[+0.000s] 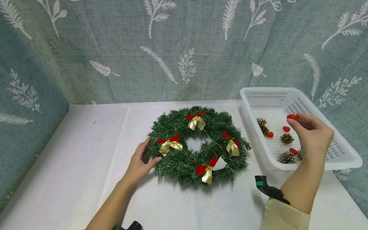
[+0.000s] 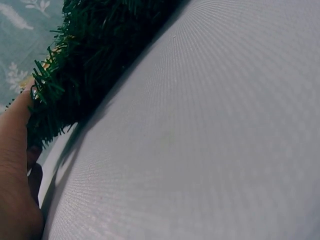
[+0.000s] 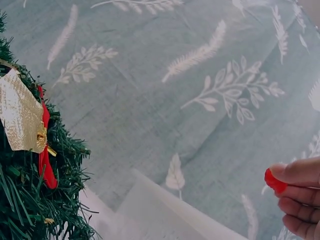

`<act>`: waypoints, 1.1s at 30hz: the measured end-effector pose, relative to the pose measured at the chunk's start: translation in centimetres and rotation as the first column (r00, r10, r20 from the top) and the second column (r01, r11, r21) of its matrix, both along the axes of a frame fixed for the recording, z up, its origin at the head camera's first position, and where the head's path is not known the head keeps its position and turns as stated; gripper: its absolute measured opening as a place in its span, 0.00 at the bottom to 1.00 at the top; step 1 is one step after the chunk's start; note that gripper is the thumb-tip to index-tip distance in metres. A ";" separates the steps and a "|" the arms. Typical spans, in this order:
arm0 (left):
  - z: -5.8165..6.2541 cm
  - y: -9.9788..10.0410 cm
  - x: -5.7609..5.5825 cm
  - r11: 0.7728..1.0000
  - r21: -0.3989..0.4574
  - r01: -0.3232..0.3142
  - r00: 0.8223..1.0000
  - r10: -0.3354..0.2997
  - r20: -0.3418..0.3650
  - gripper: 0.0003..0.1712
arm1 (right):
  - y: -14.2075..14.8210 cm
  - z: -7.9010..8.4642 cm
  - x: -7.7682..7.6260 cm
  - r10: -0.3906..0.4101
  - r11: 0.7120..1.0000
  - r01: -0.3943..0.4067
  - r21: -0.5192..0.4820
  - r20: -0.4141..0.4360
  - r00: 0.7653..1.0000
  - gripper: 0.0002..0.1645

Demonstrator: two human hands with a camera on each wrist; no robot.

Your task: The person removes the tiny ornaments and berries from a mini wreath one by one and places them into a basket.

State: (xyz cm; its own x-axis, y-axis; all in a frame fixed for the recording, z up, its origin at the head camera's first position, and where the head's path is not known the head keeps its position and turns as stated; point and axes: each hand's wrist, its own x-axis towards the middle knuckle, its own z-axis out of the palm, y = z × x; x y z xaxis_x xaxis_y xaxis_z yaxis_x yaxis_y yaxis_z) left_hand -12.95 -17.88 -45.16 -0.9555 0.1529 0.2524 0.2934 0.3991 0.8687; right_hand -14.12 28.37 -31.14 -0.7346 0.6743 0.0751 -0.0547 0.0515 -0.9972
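A green artificial pine wreath (image 1: 178, 163) lies flat on the white table, trimmed with several red and gold bows (image 1: 196, 120). My left hand (image 1: 141, 163) holds the wreath's left edge, the thumb over the top and the fingers round the outer side; in the left wrist view the thumb (image 2: 12, 130) meets the green needles. Above the white basket, my right hand (image 1: 314, 135) pinches a small red ornament (image 1: 292, 117) between thumb and fingertips. The same red ornament (image 3: 275, 181) shows in the right wrist view, its exact kind unclear.
The white plastic basket (image 1: 258, 156) stands right of the wreath, with pine cones (image 1: 287, 138) and more red ornaments (image 1: 286, 129) inside. A white tag-like piece (image 1: 219, 164) sits at the front bow. A leaf-patterned curtain (image 1: 120, 48) hangs behind the table.
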 end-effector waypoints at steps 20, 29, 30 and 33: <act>-0.3 -0.1 0.3 1.000 0.009 -0.008 1.000 0.008 0.026 0.47 | 0.9 -0.3 0.4 0.025 0.998 -0.028 0.049 0.055 0.998 0.20; -0.5 0.0 0.0 1.000 0.003 0.004 1.000 -0.004 0.024 0.47 | 1.0 -0.3 0.5 0.014 0.990 -0.027 0.138 0.092 0.996 0.22; -0.4 0.0 0.0 1.000 -0.001 0.005 1.000 -0.005 0.024 0.47 | 1.0 -0.3 0.4 0.019 0.988 -0.033 0.152 0.095 0.995 0.22; -0.3 -0.1 -0.1 1.000 -0.007 0.008 1.000 -0.008 0.022 0.47 | 0.7 -0.5 0.2 0.031 0.974 -0.052 0.222 0.099 0.995 0.22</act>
State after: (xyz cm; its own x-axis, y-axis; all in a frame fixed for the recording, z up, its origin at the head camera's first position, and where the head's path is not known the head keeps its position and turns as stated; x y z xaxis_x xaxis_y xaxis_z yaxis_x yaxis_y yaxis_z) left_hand -13.03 -17.96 -45.45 -0.9596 0.1618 0.2301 0.2771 0.4028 0.8723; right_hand -13.88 29.08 -31.63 -0.7728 0.6167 0.1501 0.0322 0.2743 -0.9611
